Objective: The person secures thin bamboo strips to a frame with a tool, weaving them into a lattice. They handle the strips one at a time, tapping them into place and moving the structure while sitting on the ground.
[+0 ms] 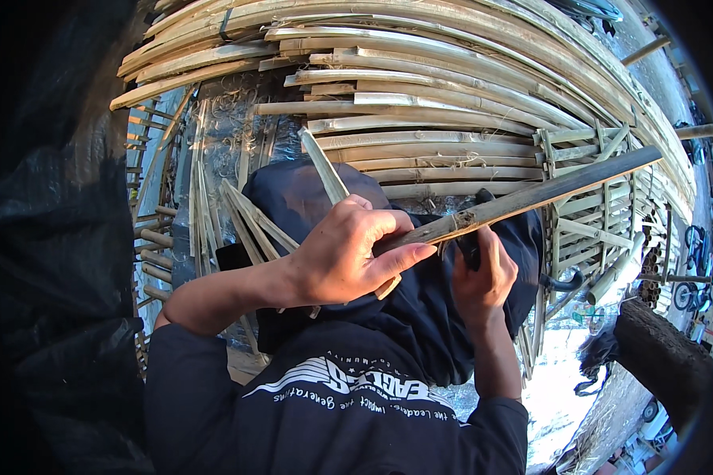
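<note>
My left hand point(345, 245) is closed around a long split bamboo strip point(547, 190), its thumb along the near end. The strip slants up to the right across my lap. A paler, shorter bamboo piece point(325, 168) passes behind the same hand, and an end shows below the fingers; whether it is gripped too, I cannot tell. Under the long strip, my right hand point(485, 277) is closed, thumb and fingers curled about a dark object point(471, 252) mostly hidden by them. Dark cloth point(420, 317) covers my lap.
Long bamboo strips point(451, 119) lie stacked ahead. Loose thin strips point(249, 218) lean by my left side. A slatted bamboo frame point(590, 202) stands at the right, near a thick dark log point(661, 356). A black curved hook-like piece point(564, 283) juts out right of my lap.
</note>
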A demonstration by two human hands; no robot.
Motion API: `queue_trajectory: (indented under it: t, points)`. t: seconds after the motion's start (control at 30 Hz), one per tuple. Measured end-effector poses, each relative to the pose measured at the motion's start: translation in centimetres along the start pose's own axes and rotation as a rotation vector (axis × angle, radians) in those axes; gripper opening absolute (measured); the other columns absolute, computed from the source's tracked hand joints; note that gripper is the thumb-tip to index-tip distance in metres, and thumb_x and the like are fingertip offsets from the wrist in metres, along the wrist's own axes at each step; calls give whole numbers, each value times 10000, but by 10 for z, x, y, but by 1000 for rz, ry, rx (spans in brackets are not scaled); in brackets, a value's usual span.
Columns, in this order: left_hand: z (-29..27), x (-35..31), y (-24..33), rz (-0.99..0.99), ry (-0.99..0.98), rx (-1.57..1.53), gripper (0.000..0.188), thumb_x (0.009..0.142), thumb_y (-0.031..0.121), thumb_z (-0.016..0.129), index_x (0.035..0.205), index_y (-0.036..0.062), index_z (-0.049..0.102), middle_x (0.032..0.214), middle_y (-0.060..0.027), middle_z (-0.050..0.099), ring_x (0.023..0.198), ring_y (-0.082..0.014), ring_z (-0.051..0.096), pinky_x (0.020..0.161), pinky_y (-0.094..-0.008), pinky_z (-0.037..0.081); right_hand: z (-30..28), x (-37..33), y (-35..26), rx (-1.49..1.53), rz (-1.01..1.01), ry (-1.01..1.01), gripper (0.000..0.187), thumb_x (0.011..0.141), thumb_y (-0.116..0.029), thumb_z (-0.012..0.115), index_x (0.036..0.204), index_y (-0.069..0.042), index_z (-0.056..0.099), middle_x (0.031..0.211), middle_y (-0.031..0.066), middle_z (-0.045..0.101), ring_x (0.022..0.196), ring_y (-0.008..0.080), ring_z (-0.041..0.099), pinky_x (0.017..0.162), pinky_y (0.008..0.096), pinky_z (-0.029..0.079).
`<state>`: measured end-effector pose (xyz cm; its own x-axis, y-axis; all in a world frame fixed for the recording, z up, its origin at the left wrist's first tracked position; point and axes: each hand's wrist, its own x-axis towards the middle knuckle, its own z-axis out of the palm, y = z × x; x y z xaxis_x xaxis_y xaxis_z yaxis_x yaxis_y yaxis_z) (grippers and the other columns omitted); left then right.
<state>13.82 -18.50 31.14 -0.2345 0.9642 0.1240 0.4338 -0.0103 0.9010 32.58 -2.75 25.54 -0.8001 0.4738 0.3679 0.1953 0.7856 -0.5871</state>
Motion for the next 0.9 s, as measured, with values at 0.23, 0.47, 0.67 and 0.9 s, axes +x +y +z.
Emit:
queue_trajectory:
  t: [0.23, 0.47, 0.67, 0.9]
  points:
    - [7, 5, -13, -74, 59, 34, 316, 1004, 282, 681, 815, 29, 676, 500, -15, 618, 451, -136, 615, 680, -284, 449, -6, 7, -6, 640, 419, -466, 283, 883, -51, 759, 1109, -39, 590, 805, 65, 638, 657, 158, 627, 579, 321, 507]
    - [20, 3, -23, 140, 230, 274, 304, 983, 308, 695, 808, 60, 681, 503, 9, 621, 463, -147, 508, 731, -291, 374, -23, 11, -13, 180, 269, -334, 329, 884, -68, 750, 1158, -22, 573, 852, 197, 686, 681, 342, 681, 582, 364, 525]
    - [12, 4, -11, -21, 18, 151, 281, 976, 286, 707, 842, 38, 700, 524, -1, 635, 471, -169, 494, 725, -305, 384, -8, -1, 7, -222, -66, 17, 349, 887, -52, 748, 1187, -26, 571, 913, 171, 682, 735, 347, 698, 608, 359, 540]
    - [15, 2, -8, 4, -11, 127, 265, 983, 245, 695, 826, 31, 691, 510, -8, 627, 474, -147, 513, 763, -293, 384, -15, 2, 23, 990, 466, -827, 325, 874, -30, 775, 1158, -39, 617, 926, 11, 657, 676, 97, 567, 579, 266, 495]
